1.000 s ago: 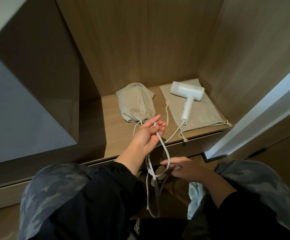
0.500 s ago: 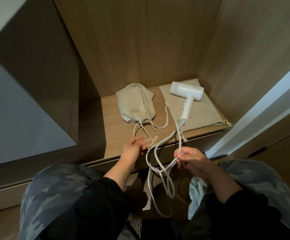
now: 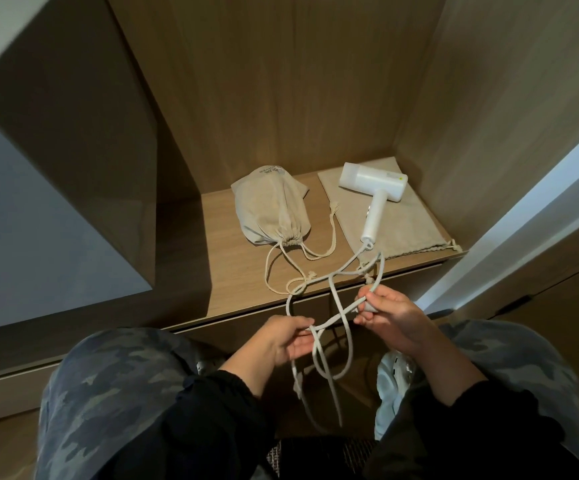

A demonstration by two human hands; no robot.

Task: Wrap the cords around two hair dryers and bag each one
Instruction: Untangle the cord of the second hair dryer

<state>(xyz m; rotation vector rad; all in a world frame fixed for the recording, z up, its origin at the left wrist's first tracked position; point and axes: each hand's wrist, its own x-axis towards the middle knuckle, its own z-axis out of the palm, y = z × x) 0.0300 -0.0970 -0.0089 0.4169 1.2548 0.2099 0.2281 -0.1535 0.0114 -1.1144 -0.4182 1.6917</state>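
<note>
Wooden shelf (image 3: pixel 239 271): white hair dryer (image 3: pixel 372 183), loose cord (image 3: pixel 338 314)

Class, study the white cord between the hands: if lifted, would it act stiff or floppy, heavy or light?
Probably floppy: the cord droops in loose loops below the hands. Likely light: the left hand and right hand just pinch it between fingers. Tugging may drag the dryer, since it joins the handle's end.
</note>
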